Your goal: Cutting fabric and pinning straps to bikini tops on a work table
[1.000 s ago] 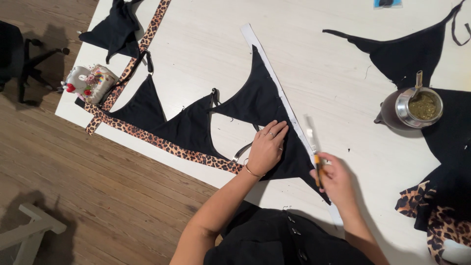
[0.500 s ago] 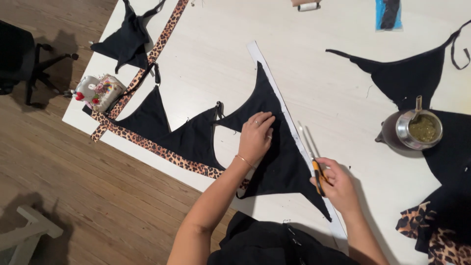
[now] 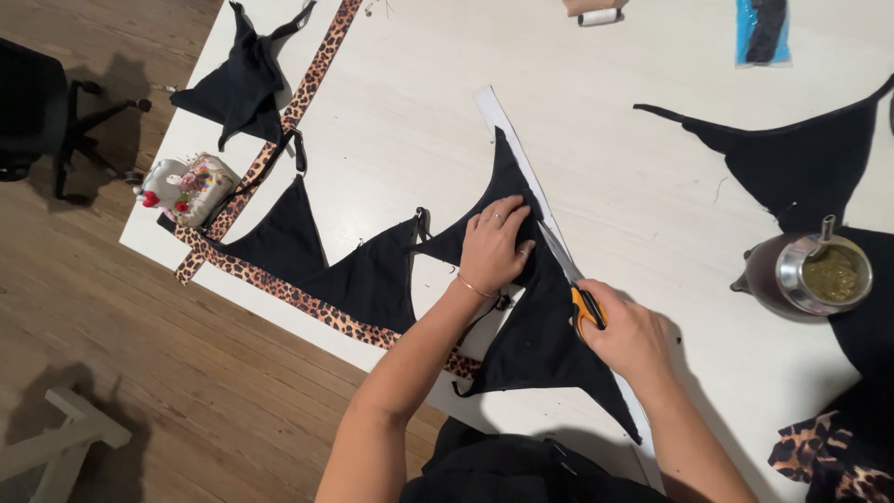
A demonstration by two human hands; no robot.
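My left hand [image 3: 494, 244] lies flat, fingers spread, on a black triangular fabric piece [image 3: 531, 345] on the white table [image 3: 596, 158]. My right hand [image 3: 629, 333] grips orange-handled scissors [image 3: 570, 279], whose blades run along the fabric's right edge beside a white strip [image 3: 507, 130] lying under it. The black piece joins two more black triangles [image 3: 321, 256] edged below by a leopard-print band [image 3: 279, 284].
A small patterned pincushion [image 3: 186, 189] sits near the table's left corner. Another black piece [image 3: 244, 79] and a leopard strip [image 3: 312, 65] lie at the upper left. More black fabric [image 3: 801, 163] and a metal cup with a straw [image 3: 819, 270] are on the right. An office chair [image 3: 42, 116] stands on the wooden floor.
My left hand has slid further up the black triangle. My right hand has brought the scissors up along the fabric's right edge toward the left hand.
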